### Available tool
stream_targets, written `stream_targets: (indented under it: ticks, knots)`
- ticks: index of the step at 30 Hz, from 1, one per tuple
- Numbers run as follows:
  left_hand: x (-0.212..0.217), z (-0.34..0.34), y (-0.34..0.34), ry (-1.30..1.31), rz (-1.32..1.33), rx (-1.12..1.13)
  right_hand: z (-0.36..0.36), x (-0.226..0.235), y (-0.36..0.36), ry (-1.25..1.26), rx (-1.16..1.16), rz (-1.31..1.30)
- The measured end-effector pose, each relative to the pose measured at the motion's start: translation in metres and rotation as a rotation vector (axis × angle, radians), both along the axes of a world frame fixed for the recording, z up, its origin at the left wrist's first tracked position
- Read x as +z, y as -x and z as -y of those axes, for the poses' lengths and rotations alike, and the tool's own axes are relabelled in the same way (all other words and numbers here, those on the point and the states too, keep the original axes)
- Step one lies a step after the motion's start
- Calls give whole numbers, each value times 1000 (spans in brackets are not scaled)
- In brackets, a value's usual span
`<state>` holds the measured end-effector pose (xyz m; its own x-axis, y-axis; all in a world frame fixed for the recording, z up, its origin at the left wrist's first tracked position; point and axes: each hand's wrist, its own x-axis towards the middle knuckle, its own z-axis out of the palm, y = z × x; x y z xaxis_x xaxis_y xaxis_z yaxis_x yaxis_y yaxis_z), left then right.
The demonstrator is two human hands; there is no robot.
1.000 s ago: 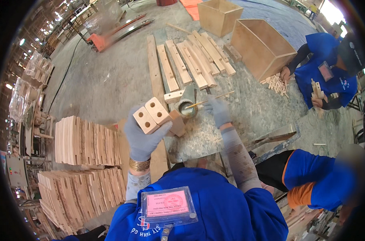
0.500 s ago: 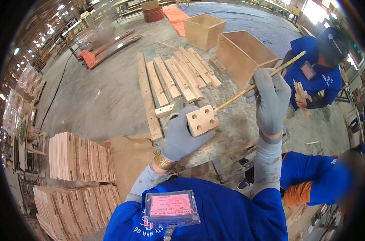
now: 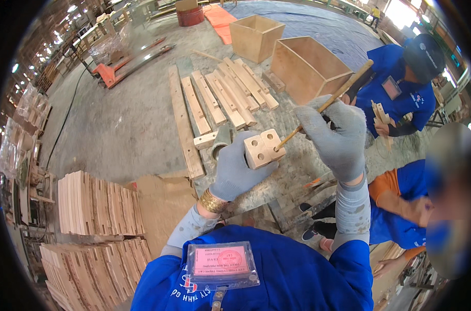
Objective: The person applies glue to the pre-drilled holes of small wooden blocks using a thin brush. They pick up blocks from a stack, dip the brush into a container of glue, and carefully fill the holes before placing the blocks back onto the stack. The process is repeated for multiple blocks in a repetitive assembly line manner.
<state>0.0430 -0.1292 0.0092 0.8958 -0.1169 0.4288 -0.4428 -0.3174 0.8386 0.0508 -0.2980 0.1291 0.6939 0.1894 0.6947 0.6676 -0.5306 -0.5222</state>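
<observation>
My left hand (image 3: 234, 171), in a grey glove, holds up a small pale wooden block (image 3: 263, 147) with two round holes in its face. In my gloved right hand (image 3: 335, 136) is a thin wooden stick (image 3: 328, 103), held slanted, its lower tip touching the block at the right hole. Just behind the block stands a small metal can (image 3: 221, 141) on the dusty work surface (image 3: 269, 181).
Several long wooden slats (image 3: 220, 98) lie on the concrete floor ahead, with two open plywood boxes (image 3: 302, 65) beyond. Stacks of thin boards (image 3: 98, 205) stand at my left. Two people in blue shirts (image 3: 401, 88) sit at my right. An orange pallet jack (image 3: 121, 65) lies far left.
Both hands rose from the work surface. The block came up in my left hand, and my right hand brought the stick's tip down to the block's hole.
</observation>
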Motion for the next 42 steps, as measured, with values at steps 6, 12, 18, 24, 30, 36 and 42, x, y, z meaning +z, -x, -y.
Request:
stream_targets:
  ticks: [6, 12, 18, 24, 30, 36, 42]
  knots:
    - [0, 1, 0, 1, 54, 23, -6, -2, -4, 143, 70, 67]
    - [-1, 0, 0, -58, 22, 45, -3, 1, -4, 330, 118, 280]
    - [2, 3, -1, -57, 1, 25, -2, 6, 0, 288, 59, 133]
    - [1, -1, -3, -41, 40, 33, -6, 15, 1, -309, -77, -183]
    - [9, -52, 25, 76, 3, 198, -10, -40, -45, -390, -23, -378]
    - [16, -107, 56, 288, 32, 330, -53, -218, -77, -40, 46, -540]
    - [13, -117, 63, 77, 79, 442, -90, -300, -88, 231, 44, -468]
